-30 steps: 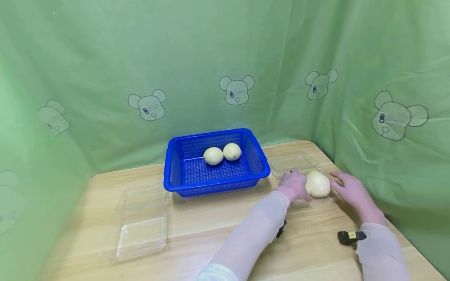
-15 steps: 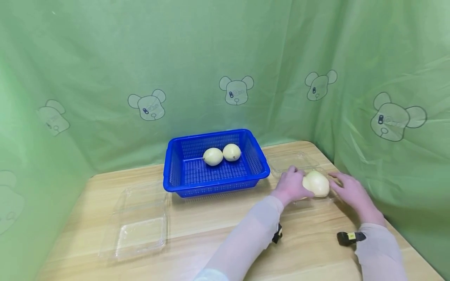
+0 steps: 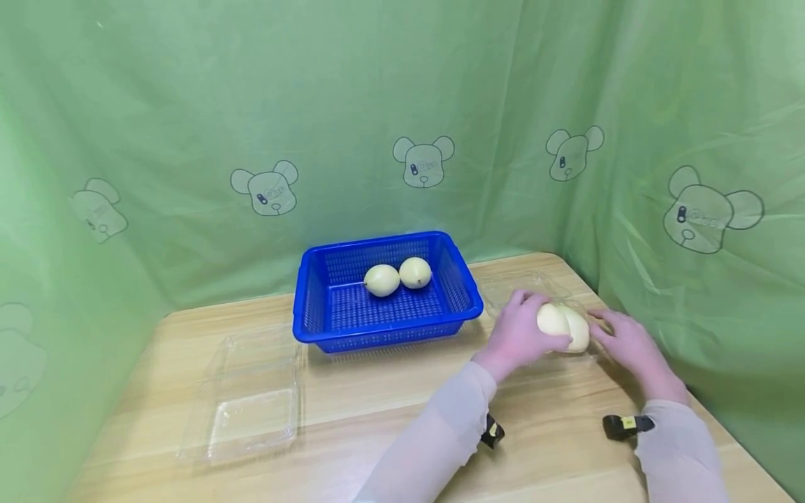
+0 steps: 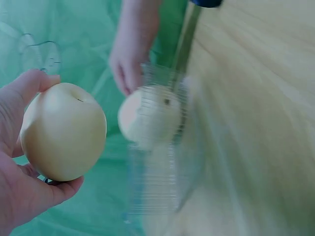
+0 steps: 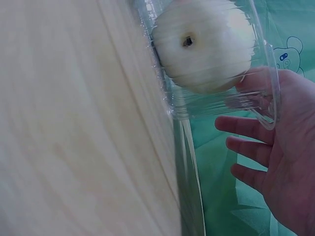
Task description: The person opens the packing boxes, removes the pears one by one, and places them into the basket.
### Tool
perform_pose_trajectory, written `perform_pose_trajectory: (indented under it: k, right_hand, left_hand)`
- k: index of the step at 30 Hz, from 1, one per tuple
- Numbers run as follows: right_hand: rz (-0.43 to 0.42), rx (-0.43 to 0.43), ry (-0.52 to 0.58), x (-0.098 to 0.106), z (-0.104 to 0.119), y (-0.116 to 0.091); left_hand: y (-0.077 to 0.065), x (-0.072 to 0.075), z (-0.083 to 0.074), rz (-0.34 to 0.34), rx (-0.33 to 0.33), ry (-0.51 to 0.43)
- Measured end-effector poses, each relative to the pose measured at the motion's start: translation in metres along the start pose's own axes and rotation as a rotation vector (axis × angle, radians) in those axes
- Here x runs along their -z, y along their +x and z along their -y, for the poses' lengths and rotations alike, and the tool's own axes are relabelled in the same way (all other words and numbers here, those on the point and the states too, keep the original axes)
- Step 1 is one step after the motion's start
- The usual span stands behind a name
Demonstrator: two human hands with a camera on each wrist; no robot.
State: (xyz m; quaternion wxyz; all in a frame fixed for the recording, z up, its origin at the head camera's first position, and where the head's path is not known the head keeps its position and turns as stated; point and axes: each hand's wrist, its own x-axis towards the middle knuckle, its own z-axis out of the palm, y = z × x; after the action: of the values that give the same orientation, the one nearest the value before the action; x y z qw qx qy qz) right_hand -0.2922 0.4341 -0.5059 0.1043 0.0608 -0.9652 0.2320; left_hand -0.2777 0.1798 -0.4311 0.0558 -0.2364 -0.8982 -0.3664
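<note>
My left hand grips a pale yellow pear, with digits on its upper and lower sides in the left wrist view. A second pale pear sits in a clear plastic clamshell box at the right of the table; its dark blossom end faces the right wrist camera. The held pear overlaps this one in the head view. At the box's right side is my right hand, its fingers loosely extended. One digit shows through the clear wall beside the second pear, and the other fingers reach past the rim.
A blue plastic basket holds two more pears at the back of the wooden table. Another clear clamshell box lies opened at the left. Green curtains close in the back and sides.
My left hand has moved left and slightly up, drawing the gripped pear out from beside the boxed one, so two pears now show there. My right hand stays put.
</note>
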Motion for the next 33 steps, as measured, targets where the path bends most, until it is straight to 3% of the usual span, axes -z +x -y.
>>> perform_pose_trajectory:
  k: [17, 33]
  right_hand:
    - [-0.006, 0.003, 0.005, -0.001, -0.001, -0.001]
    - [-0.001, -0.009, 0.023, 0.000, 0.002, -0.001]
  left_hand:
    - [-0.011, 0.067, -0.003, -0.111, -0.025, -0.072]
    - [-0.001, 0.124, 0.018, -0.213, -0.061, -0.072]
